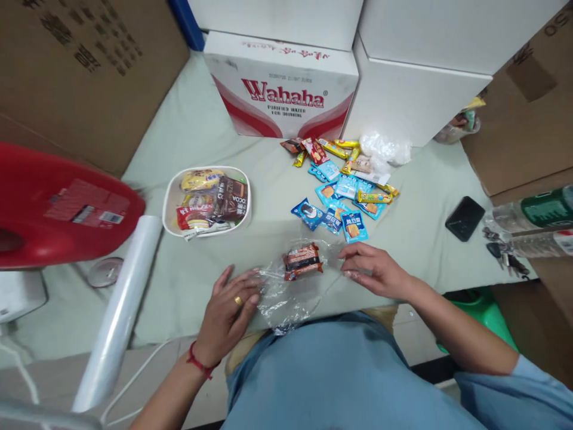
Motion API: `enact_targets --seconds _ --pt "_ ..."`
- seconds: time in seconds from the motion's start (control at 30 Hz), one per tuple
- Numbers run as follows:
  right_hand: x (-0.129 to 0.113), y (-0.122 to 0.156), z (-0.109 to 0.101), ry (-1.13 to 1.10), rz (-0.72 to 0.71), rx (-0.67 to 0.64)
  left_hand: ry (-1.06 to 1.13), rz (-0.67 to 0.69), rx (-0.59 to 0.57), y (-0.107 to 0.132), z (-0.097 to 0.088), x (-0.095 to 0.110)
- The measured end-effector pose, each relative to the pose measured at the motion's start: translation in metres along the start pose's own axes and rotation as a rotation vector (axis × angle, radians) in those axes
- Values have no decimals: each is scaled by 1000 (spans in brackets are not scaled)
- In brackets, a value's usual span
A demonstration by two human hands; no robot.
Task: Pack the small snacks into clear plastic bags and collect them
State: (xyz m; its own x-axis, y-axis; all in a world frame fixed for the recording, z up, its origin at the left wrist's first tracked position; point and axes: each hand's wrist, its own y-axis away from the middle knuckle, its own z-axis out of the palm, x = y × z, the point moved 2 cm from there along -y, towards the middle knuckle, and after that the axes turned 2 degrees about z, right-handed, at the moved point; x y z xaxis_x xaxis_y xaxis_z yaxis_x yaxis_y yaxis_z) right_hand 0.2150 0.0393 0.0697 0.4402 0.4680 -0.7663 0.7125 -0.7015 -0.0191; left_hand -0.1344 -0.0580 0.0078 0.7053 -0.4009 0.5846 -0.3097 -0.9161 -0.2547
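A clear plastic bag lies at the table's near edge with a brown-and-red snack packet inside it. My left hand rests flat on the bag's left side, fingers spread, a gold ring on one finger. My right hand pinches the bag's right edge with its fingertips. Just beyond the bag lies a scatter of blue, yellow and red snack packets.
A white bowl of snack packets sits at left. A roll of clear film and a red object lie further left. Wahaha box and white boxes stand behind. Black phone, keys and bottles at right.
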Motion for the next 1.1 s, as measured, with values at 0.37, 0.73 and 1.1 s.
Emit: enact_targets --seconds 0.37,0.73,1.1 --pt "38 -45 3 -575 413 -40 192 15 98 -15 -3 0" --pt "41 -45 -3 -627 507 -65 131 -1 130 -29 2 -2" --pt "31 -49 -22 262 433 135 -176 -535 421 -36 23 -6"
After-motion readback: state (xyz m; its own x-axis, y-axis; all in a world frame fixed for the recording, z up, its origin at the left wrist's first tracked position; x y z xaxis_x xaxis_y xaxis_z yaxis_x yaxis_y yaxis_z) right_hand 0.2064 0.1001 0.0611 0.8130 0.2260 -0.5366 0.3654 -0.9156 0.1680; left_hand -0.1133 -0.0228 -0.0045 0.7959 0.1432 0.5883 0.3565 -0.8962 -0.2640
